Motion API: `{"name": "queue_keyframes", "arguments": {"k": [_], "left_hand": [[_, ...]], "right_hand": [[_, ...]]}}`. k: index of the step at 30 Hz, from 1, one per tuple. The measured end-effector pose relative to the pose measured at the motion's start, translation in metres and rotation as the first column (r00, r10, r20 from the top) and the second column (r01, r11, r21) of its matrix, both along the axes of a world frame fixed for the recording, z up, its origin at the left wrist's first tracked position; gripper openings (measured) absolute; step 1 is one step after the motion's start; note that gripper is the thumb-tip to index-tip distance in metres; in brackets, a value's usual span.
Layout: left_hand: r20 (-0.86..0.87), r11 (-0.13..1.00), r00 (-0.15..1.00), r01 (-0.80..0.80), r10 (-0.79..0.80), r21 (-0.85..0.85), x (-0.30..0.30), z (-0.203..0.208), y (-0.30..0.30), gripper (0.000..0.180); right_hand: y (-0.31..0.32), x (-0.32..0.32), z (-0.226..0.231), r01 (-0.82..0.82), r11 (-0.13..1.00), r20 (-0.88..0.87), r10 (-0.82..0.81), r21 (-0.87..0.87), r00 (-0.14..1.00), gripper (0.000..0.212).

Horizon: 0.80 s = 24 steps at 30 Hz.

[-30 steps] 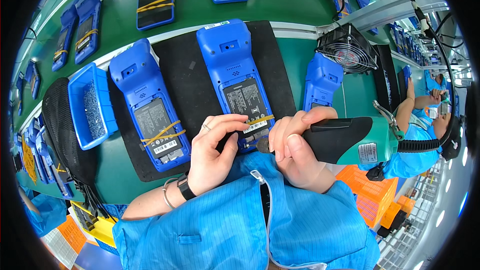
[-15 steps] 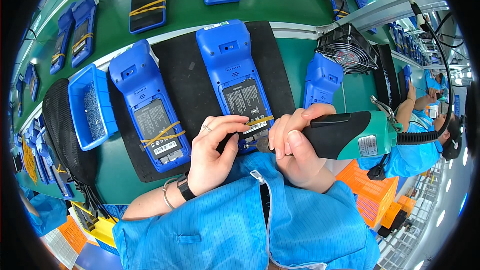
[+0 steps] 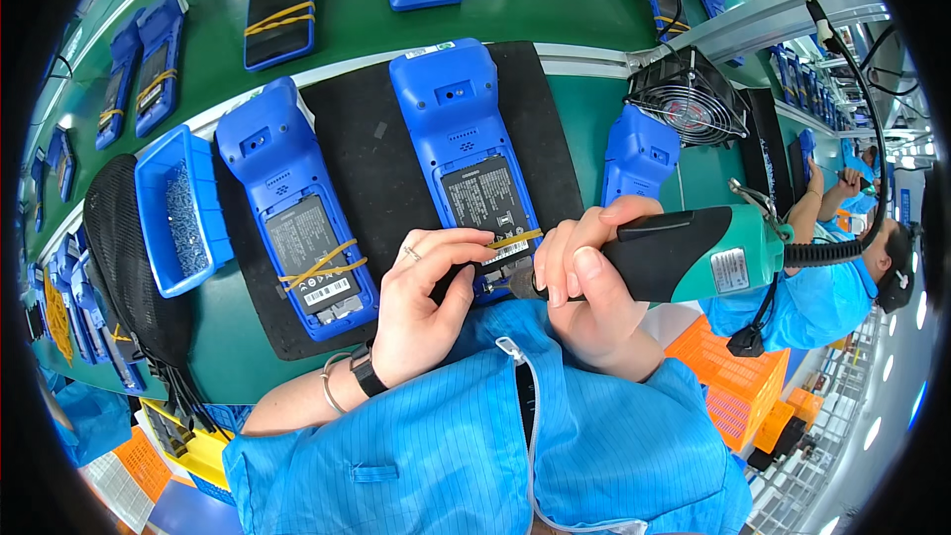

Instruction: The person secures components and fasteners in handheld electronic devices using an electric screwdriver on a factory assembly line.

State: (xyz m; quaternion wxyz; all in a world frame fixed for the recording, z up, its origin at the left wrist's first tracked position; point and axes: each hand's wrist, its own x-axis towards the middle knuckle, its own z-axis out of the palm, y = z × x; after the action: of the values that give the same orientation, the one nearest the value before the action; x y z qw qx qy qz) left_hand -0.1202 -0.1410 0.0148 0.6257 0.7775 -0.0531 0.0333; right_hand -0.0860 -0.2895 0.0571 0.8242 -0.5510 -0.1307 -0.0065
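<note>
A blue handheld terminal [image 3: 454,109] lies back side up before me, its battery [image 3: 483,200] exposed and a yellow rubber band [image 3: 515,238] round it. Curled over its lower left edge, my left hand [image 3: 421,302] has fingertips at the band and thumb bent beside the bottom end. Wrapped round the front of a green and black electric screwdriver [image 3: 684,256], my right hand [image 3: 589,287] holds it nearly level. The screwdriver's nose meets the terminal's lower end; its bit is mostly hidden by my fingers. A second banded terminal [image 3: 272,154] lies to the left.
A blue bin [image 3: 158,208] of small screws stands left, beside a black mesh bag [image 3: 134,248]. Both terminals rest on a black mat [image 3: 357,129]. Another terminal [image 3: 639,159] and a fan [image 3: 688,104] sit right. More terminals line the green far surface [image 3: 357,0]; a co-worker [image 3: 822,287] is at right.
The screwdriver's rear end has tipped slightly upward in my right hand. Terminals on the far green surface have shifted a little left. My left hand stays nearly where it was.
</note>
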Motion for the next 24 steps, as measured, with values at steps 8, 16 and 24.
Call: {"name": "queue_keyframes", "arguments": {"k": [8, 16, 24], "left_hand": [[-0.003, 1.000, 1.000, -0.005, 0.005, -0.011, 0.000, 0.000, -0.001, 0.025], [-0.017, 0.999, 1.000, -0.004, 0.004, -0.032, 0.001, -0.002, 0.000, 0.026], [-0.121, 0.948, 0.987, -0.141, 0.110, -0.286, -0.004, -0.007, -0.003, 0.028]], "right_hand": [[0.001, 0.001, 0.000, 0.006, 1.000, 0.007, -0.006, 0.027, 1.000, 0.030], [-0.002, -0.002, 0.006, 0.038, 0.999, 0.019, -0.037, -0.038, 0.999, 0.030], [-0.009, 0.006, 0.024, 0.015, 0.999, 0.174, -0.021, 0.033, 0.985, 0.032]]}}
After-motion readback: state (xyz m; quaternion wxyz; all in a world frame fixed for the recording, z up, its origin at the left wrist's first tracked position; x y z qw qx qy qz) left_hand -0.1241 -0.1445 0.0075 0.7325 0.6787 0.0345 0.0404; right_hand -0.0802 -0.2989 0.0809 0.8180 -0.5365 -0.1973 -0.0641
